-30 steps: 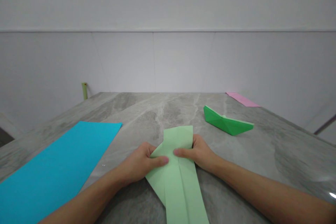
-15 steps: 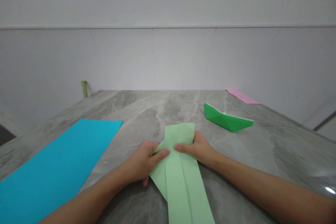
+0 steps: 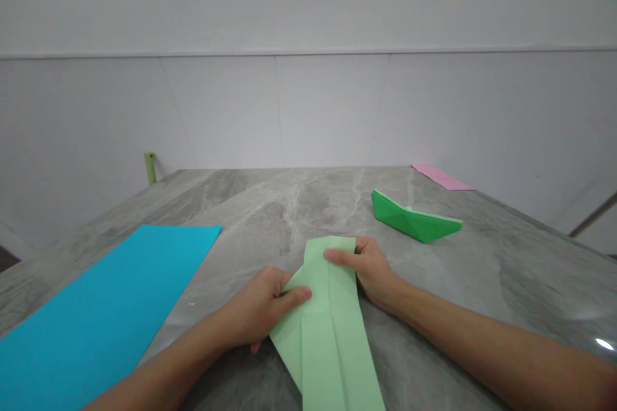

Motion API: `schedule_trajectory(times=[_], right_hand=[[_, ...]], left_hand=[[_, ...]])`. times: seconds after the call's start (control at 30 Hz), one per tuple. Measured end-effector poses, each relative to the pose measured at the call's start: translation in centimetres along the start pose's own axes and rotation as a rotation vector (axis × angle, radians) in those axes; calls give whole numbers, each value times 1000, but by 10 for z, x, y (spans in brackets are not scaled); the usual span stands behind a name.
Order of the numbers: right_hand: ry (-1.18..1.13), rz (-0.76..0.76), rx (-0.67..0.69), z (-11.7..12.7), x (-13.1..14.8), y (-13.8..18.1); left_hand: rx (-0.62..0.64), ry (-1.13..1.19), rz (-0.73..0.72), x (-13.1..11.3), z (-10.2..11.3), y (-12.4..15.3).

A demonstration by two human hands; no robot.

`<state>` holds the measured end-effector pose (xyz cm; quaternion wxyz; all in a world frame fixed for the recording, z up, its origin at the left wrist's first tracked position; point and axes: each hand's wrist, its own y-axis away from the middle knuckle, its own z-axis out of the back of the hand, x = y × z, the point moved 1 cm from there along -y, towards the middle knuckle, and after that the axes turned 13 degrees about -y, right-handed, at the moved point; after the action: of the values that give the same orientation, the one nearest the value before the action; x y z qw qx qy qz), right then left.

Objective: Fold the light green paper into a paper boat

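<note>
A pale green sheet of folded paper stretches from the middle of the table down past the bottom edge of the view. Lengthwise creases run along it, and a slanted flap juts out on its left side. My left hand pinches that flap, thumb on top and fingers underneath. My right hand grips the paper's far right corner, its thumb lying flat on the upper face near the far edge. Most fingers of both hands are hidden beneath the paper.
A blue sheet lies on the grey marbled table at the left. To the right, beyond my right hand, rests a green paper boat. A pink sheet is at the far right edge, and a white wall stands behind.
My right hand has slid up to the paper's far right corner. My left hand, still pinching the flap, sits slightly lower. The whole view has shifted a little.
</note>
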<state>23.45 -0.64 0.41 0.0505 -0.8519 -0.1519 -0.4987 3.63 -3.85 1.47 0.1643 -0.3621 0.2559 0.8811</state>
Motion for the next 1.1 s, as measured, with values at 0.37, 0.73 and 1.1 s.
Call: schedule_trajectory(times=[0.37, 0.73, 1.1], right_hand=[[29, 160, -110, 5, -2, -4], [19, 132, -101, 4, -2, -5], [10, 6, -26, -1, -3, -2]], left_hand=[[22, -51, 6, -6, 1, 2], [-58, -180, -73, -2, 1, -2], [-212, -271, -131, -8, 2, -2]])
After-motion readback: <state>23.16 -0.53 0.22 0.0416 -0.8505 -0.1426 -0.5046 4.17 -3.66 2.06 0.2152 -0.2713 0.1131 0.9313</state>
